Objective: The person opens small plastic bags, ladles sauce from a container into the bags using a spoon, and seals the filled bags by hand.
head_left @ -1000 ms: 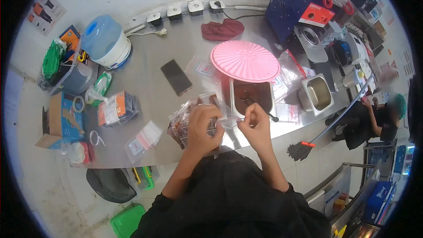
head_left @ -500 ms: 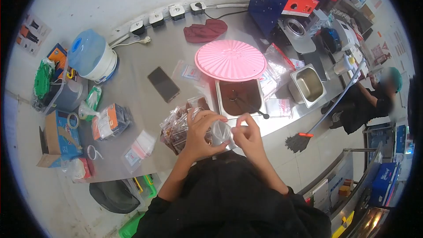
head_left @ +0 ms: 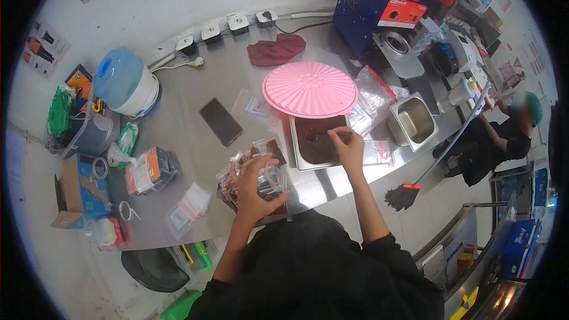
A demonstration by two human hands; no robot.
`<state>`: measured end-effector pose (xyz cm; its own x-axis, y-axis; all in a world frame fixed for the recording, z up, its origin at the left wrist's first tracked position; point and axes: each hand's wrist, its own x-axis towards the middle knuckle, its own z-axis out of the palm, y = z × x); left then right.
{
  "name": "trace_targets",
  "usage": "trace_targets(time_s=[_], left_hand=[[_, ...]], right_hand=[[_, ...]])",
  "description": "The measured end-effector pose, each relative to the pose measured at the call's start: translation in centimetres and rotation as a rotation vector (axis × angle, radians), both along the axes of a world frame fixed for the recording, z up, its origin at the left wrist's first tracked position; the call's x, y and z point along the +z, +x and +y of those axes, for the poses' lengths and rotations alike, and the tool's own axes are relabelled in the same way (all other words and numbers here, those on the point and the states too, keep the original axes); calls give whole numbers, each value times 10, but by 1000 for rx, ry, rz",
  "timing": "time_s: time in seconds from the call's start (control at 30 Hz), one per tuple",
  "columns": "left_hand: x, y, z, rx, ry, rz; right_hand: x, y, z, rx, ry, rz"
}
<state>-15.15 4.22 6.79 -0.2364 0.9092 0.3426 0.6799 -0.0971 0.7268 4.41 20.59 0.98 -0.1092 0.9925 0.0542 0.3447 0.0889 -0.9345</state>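
A small clear plastic bag (head_left: 274, 179) is held by my left hand (head_left: 255, 186), its fingers curled round the side and its mouth facing up. Filled brown packets (head_left: 228, 185) lie heaped beneath and beside that hand. My right hand (head_left: 348, 147) is closed over the right side of a steel pan (head_left: 308, 166) of dark brown contents; its fingertips pinch the spoon handle, most of which is hidden. A pink ribbed lid (head_left: 310, 89) covers the pan's far end.
A phone (head_left: 220, 121) lies left of the lid, with empty bags (head_left: 191, 202) nearer the front edge. An empty steel pan (head_left: 413, 120) stands to the right. Behind are a maroon cloth (head_left: 276, 50) and a blue machine (head_left: 364, 6). Another person (head_left: 504, 136) is at far right.
My right hand has moved from beside the bag to the spoon over the pan. My left hand has shifted slightly left with the bag, which is now opened out.
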Motion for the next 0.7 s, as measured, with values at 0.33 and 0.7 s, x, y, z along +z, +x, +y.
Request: trace_targets(time_s=[0.33,0.7], left_hand=[[-16,-7,-9,85,-8,-3],[-18,-7,-7,132,-45,15]], right_hand=[[12,18,22,694,421,-296],[-3,58,-4,343,-333,39]])
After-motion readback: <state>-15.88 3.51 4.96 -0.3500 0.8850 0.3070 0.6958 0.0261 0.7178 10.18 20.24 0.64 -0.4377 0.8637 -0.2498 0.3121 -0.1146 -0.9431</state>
